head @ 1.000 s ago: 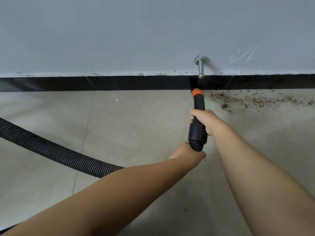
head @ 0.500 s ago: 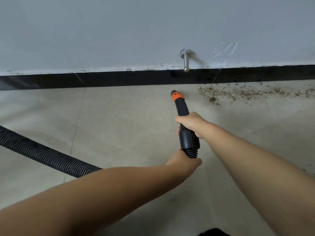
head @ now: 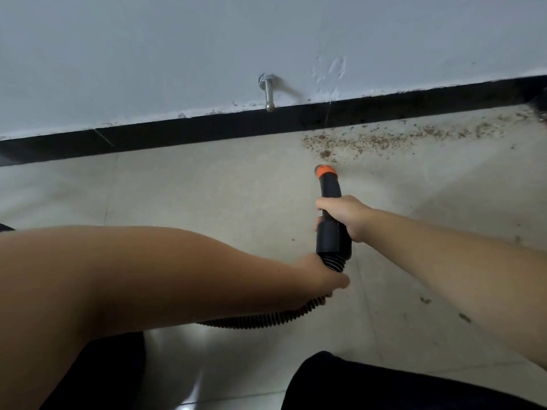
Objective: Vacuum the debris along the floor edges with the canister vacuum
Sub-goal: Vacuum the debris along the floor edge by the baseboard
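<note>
Compared with half a second ago, the nozzle point(head: 331, 199) has swung right of the doorstop point(head: 268, 91) and its orange tip point(head: 325, 171) now sits just below the near edge of the debris point(head: 384, 139), close to it; contact cannot be confirmed. The skirting point(head: 207, 128) now runs tilted, rising toward the upper right of the frame, and my dark-clothed knees point(head: 384, 383) have entered at the bottom edge. My right hand point(head: 344, 216) grips the black nozzle body at centre frame, fingers wrapped around it. My left hand point(head: 318, 278) holds the ribbed hose point(head: 266, 318) directly below the nozzle collar, fingers curled round it. The nozzle is a curved black tube with an orange ring at its mouth, pointing up-frame toward the wall point(head: 148, 54). The hose trails left beneath my left forearm. The debris is a band of brown granules along the skirting in the upper right, with scattered flecks on the floor point(head: 207, 196) at right.
</note>
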`<state>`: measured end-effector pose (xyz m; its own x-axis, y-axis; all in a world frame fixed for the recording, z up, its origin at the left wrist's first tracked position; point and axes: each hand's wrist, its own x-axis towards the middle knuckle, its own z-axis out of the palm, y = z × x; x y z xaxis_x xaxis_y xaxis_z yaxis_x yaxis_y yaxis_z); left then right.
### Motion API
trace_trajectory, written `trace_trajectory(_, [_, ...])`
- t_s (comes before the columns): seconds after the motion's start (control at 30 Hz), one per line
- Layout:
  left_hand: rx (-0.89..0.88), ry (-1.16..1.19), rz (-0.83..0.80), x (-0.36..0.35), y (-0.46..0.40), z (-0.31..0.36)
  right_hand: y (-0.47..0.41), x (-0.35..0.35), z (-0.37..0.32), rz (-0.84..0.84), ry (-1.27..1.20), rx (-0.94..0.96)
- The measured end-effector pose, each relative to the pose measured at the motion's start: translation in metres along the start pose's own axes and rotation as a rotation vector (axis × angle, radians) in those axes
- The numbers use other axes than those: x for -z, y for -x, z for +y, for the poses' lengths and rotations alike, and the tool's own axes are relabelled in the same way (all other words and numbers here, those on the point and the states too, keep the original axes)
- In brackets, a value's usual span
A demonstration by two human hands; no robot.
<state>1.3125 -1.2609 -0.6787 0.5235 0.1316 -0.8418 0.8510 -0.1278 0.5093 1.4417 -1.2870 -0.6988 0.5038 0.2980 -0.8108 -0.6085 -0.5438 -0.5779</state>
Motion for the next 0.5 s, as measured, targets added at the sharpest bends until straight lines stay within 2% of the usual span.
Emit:
trace_trajectory(0.2, [0.015, -0.104, -0.026, 0.01, 0.012, 0.018, 0.006, 0.013, 0.0, 0.02, -0.14, -0.027])
trace_trajectory(0.4, [0.045, -0.069, -0.045, 0.008, 0.022, 0.015, 0.016, 0.004, -0.005, -0.016, -0.051, -0.04])
trace_trajectory(0.5, [-0.01, -0.119, -0.044, 0.005, 0.012, 0.012, 0.01, 0.004, -0.006, 0.001, -0.012, -0.038])
